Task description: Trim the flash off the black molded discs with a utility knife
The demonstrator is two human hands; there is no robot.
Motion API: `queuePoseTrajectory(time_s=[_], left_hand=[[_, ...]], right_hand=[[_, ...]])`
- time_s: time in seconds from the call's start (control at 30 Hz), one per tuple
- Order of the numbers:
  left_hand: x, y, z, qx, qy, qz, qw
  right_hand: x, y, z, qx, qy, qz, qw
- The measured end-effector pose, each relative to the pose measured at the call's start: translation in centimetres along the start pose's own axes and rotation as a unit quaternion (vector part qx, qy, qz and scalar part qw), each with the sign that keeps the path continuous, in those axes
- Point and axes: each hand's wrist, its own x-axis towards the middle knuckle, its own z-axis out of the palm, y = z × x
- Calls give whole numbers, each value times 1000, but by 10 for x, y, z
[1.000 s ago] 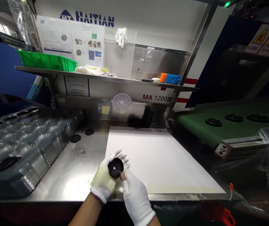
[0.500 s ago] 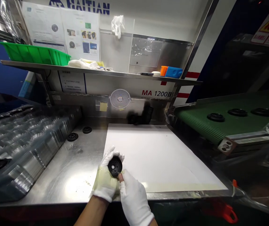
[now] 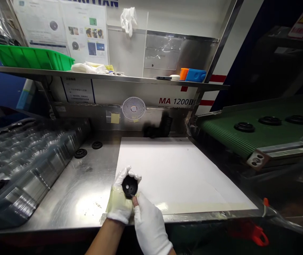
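Near the front edge of the table, a black round plastic part is tilted so its holed face shows toward me. My left hand, in a white glove with a yellowish palm, curls its fingers round the part from the left and behind. My right hand, also white-gloved, is closed at the part's lower edge, with a bare thumb tip pressed against the rim. Its other fingers are hidden. Two similar black parts lie on the metal table to the left.
Stacked clear plastic trays stand at left. A white sheet covers the table's middle. On the right, a green conveyor belt carries several black parts. Above are a shelf with a green bin, and a small fan.
The part has tilted slightly between my hands, its face showing differently. Both hands keep their hold. The view has shifted a little.
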Motion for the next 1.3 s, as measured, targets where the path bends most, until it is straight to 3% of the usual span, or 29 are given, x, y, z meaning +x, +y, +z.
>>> queuePoseTrajectory(time_s=[0.07, 0.23, 0.4, 0.57, 0.77, 0.97, 1.1, 1.23, 1.3], left_hand=[[0, 2, -2, 22, -4, 2, 1000], [-1, 11, -10, 78, -48, -119, 989], [2, 2, -8, 57, -39, -41, 997], [2, -2, -7, 46, -26, 37, 998], [-1, 7, -17, 58, -72, -109, 990], [4, -4, -15, 17, -32, -24, 999], [3, -3, -17, 12, -34, 22, 999], [-1, 7, -22, 64, -76, -95, 991], [-2, 8, -23, 51, -83, -117, 988]], right_hand=[[0, 0, -2, -7, 3, -3, 1000], [4, 8, -10, 11, 6, -2, 1000], [-2, 5, -4, -16, -7, 37, 999], [-7, -5, 1, -27, 1, 17, 999], [-2, 4, -9, -14, 10, 8, 1000], [-5, -2, -2, -41, 2, 29, 999], [-6, -4, 1, -58, 10, 12, 998], [-4, 4, -4, -20, 8, 1, 1000], [-4, 7, -6, -11, 13, 5, 1000]])
